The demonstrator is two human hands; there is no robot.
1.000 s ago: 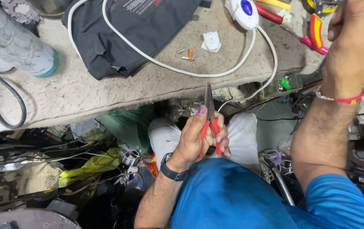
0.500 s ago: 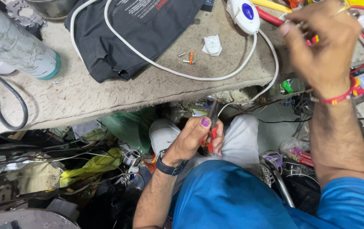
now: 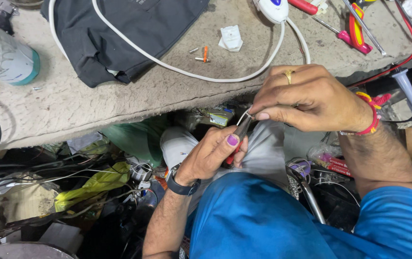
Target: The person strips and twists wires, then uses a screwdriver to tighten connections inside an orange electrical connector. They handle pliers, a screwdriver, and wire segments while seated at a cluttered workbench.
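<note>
Two hands: meeting just below the concrete bench [image 3: 119,105] edge
Left hand [image 3: 213,156]: fist wrapped round red-handled pliers [image 3: 241,132]
Right hand [image 3: 306,98]: fingertips pinching thin white wire [image 3: 242,116] at the plier tips
Bench: white cable [image 3: 177,67], black cloth [image 3: 119,29]

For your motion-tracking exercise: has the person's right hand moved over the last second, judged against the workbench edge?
Yes. The right hand has come down from the tools at the bench's far right, across the workbench edge, to the pliers in the left hand.
</note>
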